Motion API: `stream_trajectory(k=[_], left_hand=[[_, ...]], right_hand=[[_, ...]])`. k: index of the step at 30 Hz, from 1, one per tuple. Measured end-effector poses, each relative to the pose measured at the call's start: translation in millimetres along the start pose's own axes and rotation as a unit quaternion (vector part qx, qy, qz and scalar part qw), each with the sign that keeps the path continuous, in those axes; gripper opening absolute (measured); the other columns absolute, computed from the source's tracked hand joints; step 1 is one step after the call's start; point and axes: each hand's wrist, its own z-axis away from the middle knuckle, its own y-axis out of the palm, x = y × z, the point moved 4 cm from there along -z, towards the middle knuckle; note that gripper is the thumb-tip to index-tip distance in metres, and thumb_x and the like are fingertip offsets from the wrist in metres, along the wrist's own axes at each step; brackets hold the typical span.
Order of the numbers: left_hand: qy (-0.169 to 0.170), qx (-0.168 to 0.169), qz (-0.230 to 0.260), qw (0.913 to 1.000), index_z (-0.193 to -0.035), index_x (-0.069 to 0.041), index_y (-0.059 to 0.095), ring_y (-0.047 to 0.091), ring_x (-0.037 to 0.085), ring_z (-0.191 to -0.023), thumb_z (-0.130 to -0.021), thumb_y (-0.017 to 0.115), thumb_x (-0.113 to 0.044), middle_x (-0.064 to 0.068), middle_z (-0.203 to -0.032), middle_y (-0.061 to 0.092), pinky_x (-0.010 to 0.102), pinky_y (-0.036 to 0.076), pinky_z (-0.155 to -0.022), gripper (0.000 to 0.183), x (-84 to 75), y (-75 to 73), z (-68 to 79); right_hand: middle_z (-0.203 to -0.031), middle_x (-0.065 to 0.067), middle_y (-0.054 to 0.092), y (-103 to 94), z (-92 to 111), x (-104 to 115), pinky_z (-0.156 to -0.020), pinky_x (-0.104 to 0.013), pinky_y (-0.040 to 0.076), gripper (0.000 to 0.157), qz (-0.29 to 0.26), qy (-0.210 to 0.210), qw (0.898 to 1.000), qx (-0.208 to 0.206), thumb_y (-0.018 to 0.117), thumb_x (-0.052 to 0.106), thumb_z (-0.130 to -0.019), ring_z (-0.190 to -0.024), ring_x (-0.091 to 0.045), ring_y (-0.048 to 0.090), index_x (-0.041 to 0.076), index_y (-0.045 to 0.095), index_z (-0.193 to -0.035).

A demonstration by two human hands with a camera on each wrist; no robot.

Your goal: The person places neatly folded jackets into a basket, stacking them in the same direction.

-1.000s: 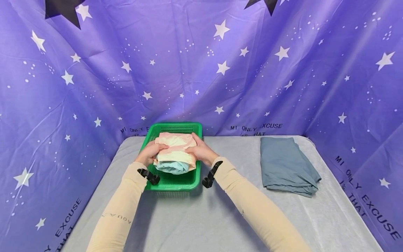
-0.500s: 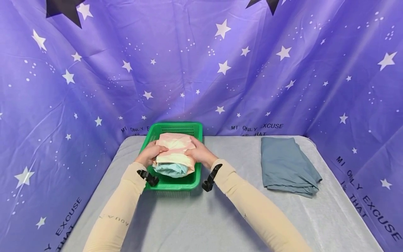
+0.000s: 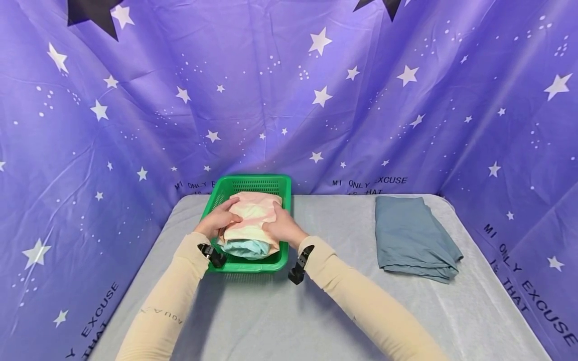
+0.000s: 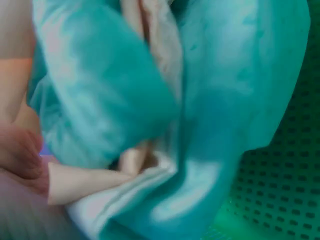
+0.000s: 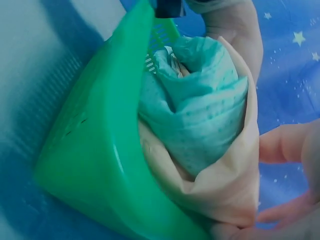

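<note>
A folded pink-and-cream cloth bundle (image 3: 253, 215) with a light teal cloth (image 3: 246, 248) showing at its near end lies in the green plastic basket (image 3: 282, 258). My left hand (image 3: 220, 219) rests on the bundle's left side, thumb and forefinger spread over its top. On the opposite side my right hand (image 3: 284, 224) touches it with fingers extended. Seen in the right wrist view, the teal cloth (image 5: 200, 110) is rolled inside the paler outer layer, close to the basket wall (image 5: 110, 150). In the left wrist view, teal folds (image 4: 110, 90) hide most of the left hand.
A folded grey-blue cloth (image 3: 413, 238) lies toward the right side of the grey-covered table (image 3: 334, 311). Purple curtains (image 3: 271, 100) with white stars stand behind the table and on both sides. The basket is near the table's back edge.
The bundle has come slightly toward me and settled lower in the basket. Both hands have loosened, with their forefingers now showing on top. The grey-blue cloth has stayed in place.
</note>
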Motion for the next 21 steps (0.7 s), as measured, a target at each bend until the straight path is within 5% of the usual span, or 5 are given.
stream_trajectory(k=[6,10,13,17,21], left_hand=[[0.007,0.027,-0.074,0.9968,-0.148,-0.018,0.036,0.047,0.013,-0.056,-0.091,0.061,-0.007,0.016,-0.154,0.028,0.028,0.045,-0.056,0.064,-0.1,3.6,0.5],[0.022,0.055,-0.134,0.9892,-0.145,-0.013,0.040,0.054,0.021,-0.095,-0.087,0.065,-0.006,0.018,-0.153,0.030,0.032,0.048,-0.081,0.063,-1.9,8.1,0.3],[0.026,0.069,-0.151,0.9858,-0.145,-0.010,0.038,0.038,0.029,-0.131,-0.085,0.066,-0.007,0.019,-0.156,0.024,0.043,0.039,-0.105,0.067,-1.8,10.4,-0.1],[0.023,0.089,-0.155,0.9837,-0.146,-0.008,0.035,0.030,0.036,-0.138,-0.082,0.068,-0.009,0.020,-0.156,0.025,0.053,0.030,-0.112,0.072,-1.2,12.8,0.1],[0.018,0.101,-0.167,0.9805,-0.147,-0.007,0.034,0.025,0.037,-0.142,-0.080,0.071,-0.010,0.020,-0.156,0.025,0.055,0.028,-0.113,0.076,-1.9,15.0,2.0]], right_hand=[[-0.156,-0.019,0.015,2.0,6,4,-0.097,-0.039,0.044,0.091,0.051,-0.007,0.998,-0.024,0.063,0.011,-0.082,-0.123,-0.030,0.048,0.013,0.010,-0.156],[-0.154,-0.018,0.020,3.4,8,6,-0.106,-0.043,0.041,0.087,0.094,-0.030,0.995,-0.016,0.065,0.011,-0.081,-0.130,-0.032,0.044,0.010,0.018,-0.154],[-0.152,-0.017,0.028,5.1,9,5,-0.108,-0.045,0.039,0.081,0.135,-0.048,0.990,0.004,0.066,0.015,-0.081,-0.131,-0.032,0.044,0.009,0.026,-0.152],[-0.144,-0.017,0.042,7.4,10,6,-0.105,-0.043,0.042,0.074,0.187,-0.071,0.979,0.028,0.068,0.019,-0.081,-0.123,-0.028,0.050,0.008,0.037,-0.147],[-0.133,-0.017,0.052,11.0,12,7,-0.093,-0.035,0.049,0.067,0.222,-0.080,0.971,0.048,0.069,0.018,-0.080,-0.094,-0.021,0.060,0.008,0.045,-0.142]])
